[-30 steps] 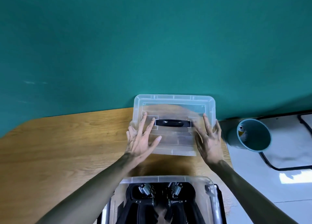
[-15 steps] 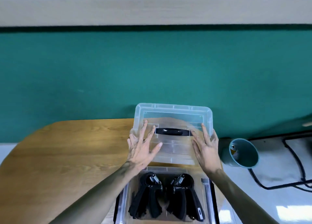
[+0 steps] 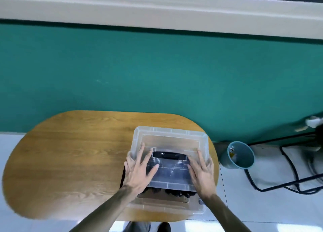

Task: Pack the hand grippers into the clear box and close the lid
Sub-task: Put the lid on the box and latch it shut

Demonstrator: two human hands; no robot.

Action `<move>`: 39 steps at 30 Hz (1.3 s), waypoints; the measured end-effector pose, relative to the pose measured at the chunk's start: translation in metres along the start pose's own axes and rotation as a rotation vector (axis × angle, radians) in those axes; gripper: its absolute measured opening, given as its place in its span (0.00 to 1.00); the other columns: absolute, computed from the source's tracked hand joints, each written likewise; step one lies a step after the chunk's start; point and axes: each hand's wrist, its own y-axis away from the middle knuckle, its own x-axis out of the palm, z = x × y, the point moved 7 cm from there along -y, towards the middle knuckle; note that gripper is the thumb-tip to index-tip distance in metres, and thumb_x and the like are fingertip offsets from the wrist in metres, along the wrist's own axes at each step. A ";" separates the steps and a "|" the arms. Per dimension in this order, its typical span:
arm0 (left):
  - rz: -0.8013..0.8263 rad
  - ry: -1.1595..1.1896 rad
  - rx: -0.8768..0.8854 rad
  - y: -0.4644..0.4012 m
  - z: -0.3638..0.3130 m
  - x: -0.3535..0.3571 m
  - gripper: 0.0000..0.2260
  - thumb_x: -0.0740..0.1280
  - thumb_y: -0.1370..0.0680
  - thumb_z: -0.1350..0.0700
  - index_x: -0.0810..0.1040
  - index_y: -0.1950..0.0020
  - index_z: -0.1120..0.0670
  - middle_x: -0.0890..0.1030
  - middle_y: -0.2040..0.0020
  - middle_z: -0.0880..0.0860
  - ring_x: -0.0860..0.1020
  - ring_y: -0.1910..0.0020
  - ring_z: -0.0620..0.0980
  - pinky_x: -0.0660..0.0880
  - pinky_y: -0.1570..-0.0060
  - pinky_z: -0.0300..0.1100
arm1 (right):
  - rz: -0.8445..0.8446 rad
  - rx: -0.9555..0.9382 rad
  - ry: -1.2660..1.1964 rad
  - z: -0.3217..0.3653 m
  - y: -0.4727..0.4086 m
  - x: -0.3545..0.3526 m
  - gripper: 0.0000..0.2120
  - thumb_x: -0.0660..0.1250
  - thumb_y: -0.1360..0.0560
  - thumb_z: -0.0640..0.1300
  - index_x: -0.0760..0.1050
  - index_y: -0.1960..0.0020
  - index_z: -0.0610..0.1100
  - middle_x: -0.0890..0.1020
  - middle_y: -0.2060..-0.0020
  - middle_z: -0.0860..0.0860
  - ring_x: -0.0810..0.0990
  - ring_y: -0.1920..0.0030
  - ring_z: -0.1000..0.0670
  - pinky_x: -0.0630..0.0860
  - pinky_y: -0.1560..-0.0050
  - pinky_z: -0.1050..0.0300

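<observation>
Resting flat, fingers spread: 2 hands, left hand point(image 3: 139, 170) & right hand point(image 3: 202, 172), on 1 lid point(image 3: 171, 141) over 1 clear box point(image 3: 166, 208).

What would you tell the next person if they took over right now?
Left hand and right hand: both flat, fingers spread, resting on the clear lid.
Lid: partly over the clear box, its near edge short of the box's front rim.
Hand grippers: inside the box, dark shapes under the lid.
Done: grippers packed.
Left: line the lid up and press it shut.
</observation>
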 end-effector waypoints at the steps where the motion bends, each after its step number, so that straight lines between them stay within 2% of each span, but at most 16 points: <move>1: 0.009 -0.002 -0.009 0.007 0.000 0.002 0.37 0.39 0.24 0.24 0.57 0.18 0.38 0.39 0.16 0.42 0.57 0.28 0.65 0.68 0.34 0.60 | -0.002 -0.002 -0.002 0.000 0.005 0.000 0.22 0.47 0.17 0.56 0.65 0.25 0.58 0.48 0.19 0.53 0.61 0.25 0.32 0.45 0.22 0.44; 4: 0.034 -0.015 -0.034 0.030 0.000 0.009 0.40 0.36 0.25 0.24 0.54 0.18 0.38 0.37 0.17 0.42 0.55 0.26 0.63 0.67 0.33 0.59 | -0.016 0.003 -0.023 0.004 0.021 0.000 0.22 0.49 0.17 0.56 0.67 0.25 0.58 0.53 0.19 0.52 0.59 0.26 0.29 0.59 0.26 0.36; 6: 0.040 -0.016 -0.042 0.044 0.001 0.014 0.40 0.35 0.26 0.23 0.54 0.18 0.38 0.36 0.18 0.40 0.54 0.25 0.63 0.66 0.32 0.59 | -0.018 0.005 -0.036 0.006 0.036 0.003 0.20 0.53 0.17 0.54 0.68 0.26 0.57 0.55 0.19 0.51 0.58 0.26 0.29 0.63 0.28 0.34; 9: 0.091 -0.016 -0.042 0.057 -0.001 0.026 0.40 0.36 0.26 0.24 0.55 0.18 0.38 0.35 0.18 0.39 0.50 0.23 0.64 0.63 0.28 0.61 | 0.004 0.044 -0.066 -0.001 0.060 0.014 0.20 0.58 0.17 0.53 0.67 0.26 0.58 0.53 0.19 0.53 0.56 0.25 0.31 0.59 0.28 0.40; 14: 0.135 -0.042 -0.023 0.068 0.003 0.040 0.34 0.43 0.22 0.26 0.53 0.18 0.36 0.35 0.18 0.39 0.51 0.23 0.66 0.62 0.27 0.64 | 0.097 0.008 -0.084 -0.008 0.090 0.036 0.23 0.46 0.17 0.58 0.60 0.23 0.60 0.48 0.19 0.54 0.55 0.23 0.35 0.56 0.25 0.43; 18: 0.150 -0.050 -0.023 0.072 0.006 0.046 0.33 0.43 0.22 0.27 0.50 0.18 0.36 0.33 0.19 0.39 0.52 0.23 0.66 0.63 0.28 0.63 | 0.109 -0.016 -0.063 -0.011 0.091 0.046 0.23 0.44 0.16 0.57 0.55 0.21 0.60 0.45 0.19 0.52 0.51 0.21 0.36 0.46 0.22 0.46; 21: 0.156 -0.057 -0.028 0.079 0.011 0.050 0.34 0.40 0.22 0.27 0.47 0.17 0.36 0.33 0.18 0.41 0.55 0.24 0.66 0.66 0.30 0.62 | 0.117 -0.019 -0.057 -0.007 0.086 0.046 0.23 0.45 0.15 0.56 0.53 0.21 0.61 0.45 0.18 0.51 0.49 0.21 0.34 0.46 0.22 0.43; 25: 0.159 -0.061 -0.026 0.073 0.016 0.053 0.31 0.45 0.19 0.31 0.43 0.18 0.36 0.29 0.20 0.42 0.50 0.22 0.66 0.63 0.27 0.61 | 0.139 -0.034 -0.074 -0.006 0.074 0.048 0.24 0.39 0.17 0.57 0.46 0.20 0.64 0.37 0.20 0.53 0.41 0.21 0.33 0.35 0.24 0.47; 27: 0.147 -0.079 -0.006 0.068 0.016 0.053 0.31 0.43 0.19 0.30 0.43 0.18 0.36 0.29 0.20 0.42 0.55 0.25 0.67 0.67 0.31 0.59 | 0.129 -0.059 -0.043 -0.007 0.068 0.050 0.24 0.41 0.16 0.55 0.44 0.20 0.63 0.37 0.19 0.50 0.42 0.21 0.34 0.38 0.22 0.43; 29: 0.138 -0.100 0.012 0.068 0.019 0.054 0.31 0.42 0.19 0.31 0.42 0.18 0.37 0.30 0.19 0.43 0.60 0.29 0.67 0.69 0.36 0.56 | 0.129 -0.086 0.015 -0.010 0.066 0.054 0.25 0.43 0.16 0.52 0.44 0.19 0.59 0.40 0.19 0.46 0.46 0.20 0.35 0.47 0.22 0.36; 31: 0.138 -0.122 0.030 0.070 0.020 0.054 0.30 0.43 0.19 0.31 0.41 0.18 0.37 0.30 0.19 0.44 0.63 0.31 0.67 0.70 0.38 0.56 | 0.130 -0.089 0.043 -0.013 0.066 0.056 0.26 0.45 0.15 0.50 0.45 0.19 0.57 0.42 0.19 0.45 0.47 0.20 0.36 0.52 0.24 0.35; 33: 0.148 -0.153 0.040 0.068 0.021 0.052 0.30 0.44 0.18 0.31 0.40 0.18 0.36 0.29 0.19 0.46 0.58 0.26 0.70 0.69 0.35 0.58 | 0.099 -0.046 0.055 -0.013 0.066 0.052 0.26 0.47 0.16 0.50 0.48 0.19 0.57 0.43 0.19 0.46 0.45 0.21 0.35 0.53 0.24 0.35; 34: 0.144 -0.153 0.041 0.065 0.022 0.051 0.30 0.45 0.18 0.32 0.40 0.18 0.36 0.29 0.19 0.48 0.50 0.22 0.70 0.66 0.31 0.60 | 0.064 -0.016 0.054 -0.013 0.065 0.047 0.25 0.48 0.16 0.50 0.51 0.19 0.56 0.45 0.19 0.45 0.45 0.20 0.35 0.53 0.23 0.36; 36: 0.084 -0.151 0.066 0.056 0.021 0.045 0.31 0.48 0.17 0.33 0.42 0.17 0.39 0.31 0.18 0.51 0.37 0.19 0.63 0.58 0.26 0.64 | -0.005 0.036 0.047 -0.010 0.055 0.034 0.25 0.49 0.16 0.52 0.55 0.19 0.52 0.50 0.19 0.44 0.47 0.20 0.38 0.53 0.23 0.39; 39: 0.021 -0.153 0.115 0.038 0.014 0.041 0.33 0.48 0.17 0.34 0.45 0.16 0.46 0.37 0.17 0.57 0.37 0.18 0.60 0.51 0.22 0.64 | -0.036 0.052 0.053 -0.007 0.034 0.025 0.29 0.49 0.16 0.56 0.52 0.19 0.46 0.51 0.19 0.42 0.47 0.19 0.41 0.53 0.22 0.42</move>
